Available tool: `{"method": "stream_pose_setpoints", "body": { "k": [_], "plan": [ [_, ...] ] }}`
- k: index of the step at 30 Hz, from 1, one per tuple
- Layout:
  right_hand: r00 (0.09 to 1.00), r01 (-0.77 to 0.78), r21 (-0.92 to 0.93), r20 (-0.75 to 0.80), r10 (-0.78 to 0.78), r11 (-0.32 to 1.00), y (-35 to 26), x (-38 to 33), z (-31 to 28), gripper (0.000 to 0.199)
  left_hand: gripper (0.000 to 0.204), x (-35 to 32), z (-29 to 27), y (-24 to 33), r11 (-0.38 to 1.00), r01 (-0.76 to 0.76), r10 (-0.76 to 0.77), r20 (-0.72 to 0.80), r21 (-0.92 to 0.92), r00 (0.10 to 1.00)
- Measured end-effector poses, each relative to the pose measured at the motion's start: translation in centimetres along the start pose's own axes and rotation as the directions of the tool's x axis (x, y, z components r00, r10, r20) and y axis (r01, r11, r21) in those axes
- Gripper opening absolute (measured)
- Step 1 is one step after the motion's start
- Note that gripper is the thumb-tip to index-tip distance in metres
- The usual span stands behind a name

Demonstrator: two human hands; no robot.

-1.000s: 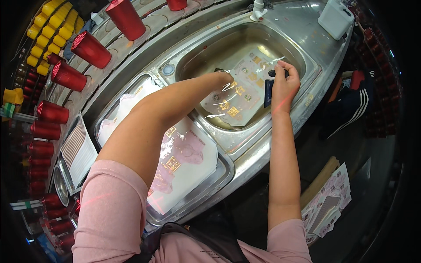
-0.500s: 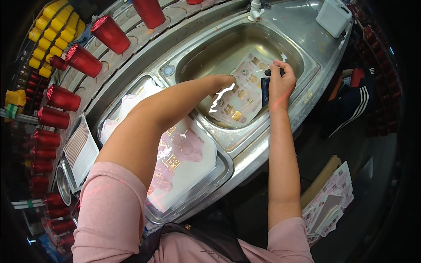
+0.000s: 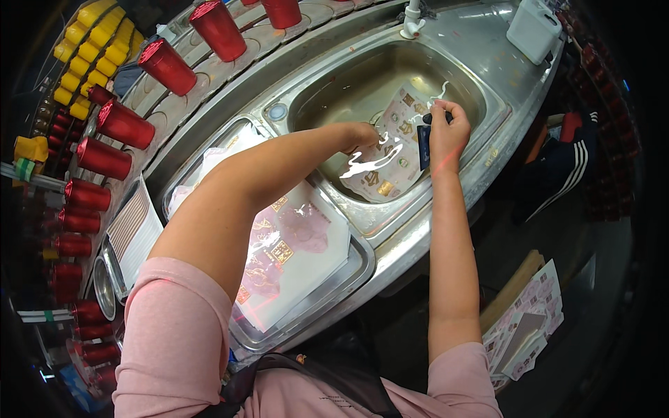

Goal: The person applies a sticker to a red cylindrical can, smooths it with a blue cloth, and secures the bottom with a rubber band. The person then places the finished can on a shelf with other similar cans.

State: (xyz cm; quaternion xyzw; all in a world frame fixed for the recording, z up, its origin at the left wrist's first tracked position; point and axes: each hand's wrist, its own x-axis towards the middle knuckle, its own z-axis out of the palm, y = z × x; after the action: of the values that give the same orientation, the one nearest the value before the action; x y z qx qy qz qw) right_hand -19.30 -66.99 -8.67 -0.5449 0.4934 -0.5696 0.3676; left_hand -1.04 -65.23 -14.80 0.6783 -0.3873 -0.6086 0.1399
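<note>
A patterned decal sheet [image 3: 410, 155], pale with gold and brown motifs, lies in the water of a steel sink [image 3: 324, 104]. At its left edge my left hand [image 3: 361, 136] reaches down, with its fingertips hidden below the hand. Bright glare covers part of the sheet beside it. My right hand [image 3: 451, 131], over the sink's right side, is closed around the black handle of a dark blue flat scraper [image 3: 424, 145]. The blade hangs at the sheet's right edge.
Left of the sink, a steel tray [image 3: 364, 268] holds wet sheets with pink and gold prints. Red cups [image 3: 167, 66] line a curved conveyor beyond. A white tap [image 3: 412, 26] and a white jug [image 3: 533, 31] stand at the back. More printed sheets [image 3: 523, 327] are at lower right.
The red cups have advanced along the conveyor toward the upper right. Glare on the water beside my left hand has changed shape. My right hand keeps hold of the scraper in about the same place.
</note>
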Motion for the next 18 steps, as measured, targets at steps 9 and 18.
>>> {"method": "stream_pose_setpoints", "body": {
  "k": [9, 18],
  "plan": [
    [1.0, 0.016, -0.008, -0.007, -0.016, 1.0, 0.1, 0.1, 0.2, 0.02, 0.02, 0.5, -2.9, 0.2, 0.285, -0.365, 0.351, 0.258, 0.887, 0.9],
    [0.999, 0.046, 0.056, -0.013, -0.046, 0.997, -0.1, 0.2, 0.5, 0.018, 0.02, 0.8, -10.3, 0.0, 0.376, -0.313, 0.224, 0.242, 0.872, 0.944]
  ]
}}
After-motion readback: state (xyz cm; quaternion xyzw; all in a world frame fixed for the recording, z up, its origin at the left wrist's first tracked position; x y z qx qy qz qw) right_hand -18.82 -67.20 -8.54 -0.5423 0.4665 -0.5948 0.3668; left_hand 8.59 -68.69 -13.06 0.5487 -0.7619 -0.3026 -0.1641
